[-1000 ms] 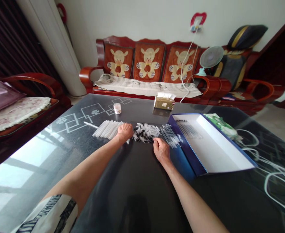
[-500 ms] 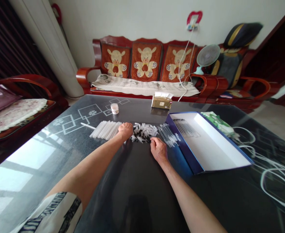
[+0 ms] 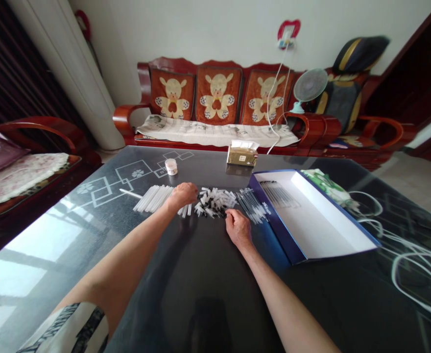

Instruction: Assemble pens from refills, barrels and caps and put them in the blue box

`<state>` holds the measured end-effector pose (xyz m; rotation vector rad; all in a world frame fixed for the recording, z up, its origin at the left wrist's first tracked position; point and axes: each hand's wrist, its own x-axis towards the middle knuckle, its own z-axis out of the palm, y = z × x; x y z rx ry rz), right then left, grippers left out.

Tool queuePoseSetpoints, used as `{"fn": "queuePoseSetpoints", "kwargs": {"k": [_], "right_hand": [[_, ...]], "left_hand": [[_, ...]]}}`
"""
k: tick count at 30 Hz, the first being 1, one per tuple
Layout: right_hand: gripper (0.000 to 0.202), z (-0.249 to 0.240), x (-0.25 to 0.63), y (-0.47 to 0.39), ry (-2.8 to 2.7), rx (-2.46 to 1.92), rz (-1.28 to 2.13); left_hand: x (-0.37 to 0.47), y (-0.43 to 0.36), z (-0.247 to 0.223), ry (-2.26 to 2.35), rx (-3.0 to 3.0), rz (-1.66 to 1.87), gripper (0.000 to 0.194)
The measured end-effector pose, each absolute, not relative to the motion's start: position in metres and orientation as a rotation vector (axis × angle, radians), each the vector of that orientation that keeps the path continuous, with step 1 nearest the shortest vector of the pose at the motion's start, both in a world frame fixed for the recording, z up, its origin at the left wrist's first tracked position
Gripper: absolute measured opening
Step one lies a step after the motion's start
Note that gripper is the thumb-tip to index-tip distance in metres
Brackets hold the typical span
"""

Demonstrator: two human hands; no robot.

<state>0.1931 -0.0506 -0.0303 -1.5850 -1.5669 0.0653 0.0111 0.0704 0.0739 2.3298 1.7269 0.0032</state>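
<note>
My left hand (image 3: 183,194) is closed, palm down, over the right end of a row of white plastic pen barrels (image 3: 153,198). Its fingertips are hidden, so what they hold does not show. To its right lies a heap of small white and black pen caps (image 3: 215,200). At the heap's near right edge rests my right hand (image 3: 238,227), its fingers curled in a pinch; anything between them is too small to make out. Beyond that hand, thin clear pen refills (image 3: 251,205) lie side by side against the box.
A blue box with a white inside (image 3: 322,223) stands on the right, a few dark-tipped refills (image 3: 279,194) in it. Behind are a tissue box (image 3: 242,154) and a small round tub (image 3: 171,167). White cables (image 3: 402,260) trail at far right on the dark table (image 3: 201,274).
My left hand has shifted slightly left over the barrels, baring several barrel ends beneath it. My right hand stays by the caps. The whole view has moved a little.
</note>
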Motion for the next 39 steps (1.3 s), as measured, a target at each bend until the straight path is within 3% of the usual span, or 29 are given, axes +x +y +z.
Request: {"fn": "queuePoseSetpoints", "kwargs": {"k": [4, 9, 14, 19, 26, 39], "right_hand": [[0.024, -0.030, 0.193, -0.051, -1.562, -1.574, 0.069], [0.024, -0.031, 0.194, -0.051, -1.555, -1.548, 0.078], [0.025, -0.033, 0.196, -0.048, -1.458, -1.535, 0.096], [0.028, -0.036, 0.200, -0.047, -1.327, -1.555, 0.168], [0.031, -0.035, 0.201, -0.048, -1.212, -1.594, 0.290], [0.032, -0.037, 0.209, -0.048, -1.030, -1.545, 0.322]], "left_hand": [[-0.004, 0.045, 0.075, 1.575, 2.347, 0.066, 0.036], [-0.014, -0.004, 0.041, 1.366, 2.385, 0.304, 0.041], [-0.008, -0.032, 0.025, 1.432, 2.589, 0.092, 0.026], [0.000, -0.040, 0.039, 1.439, 2.699, -0.125, 0.027], [0.012, -0.038, 0.028, 1.205, 2.842, 0.048, 0.019], [0.047, -0.033, -0.016, 1.208, 2.721, 0.615, 0.027]]}}
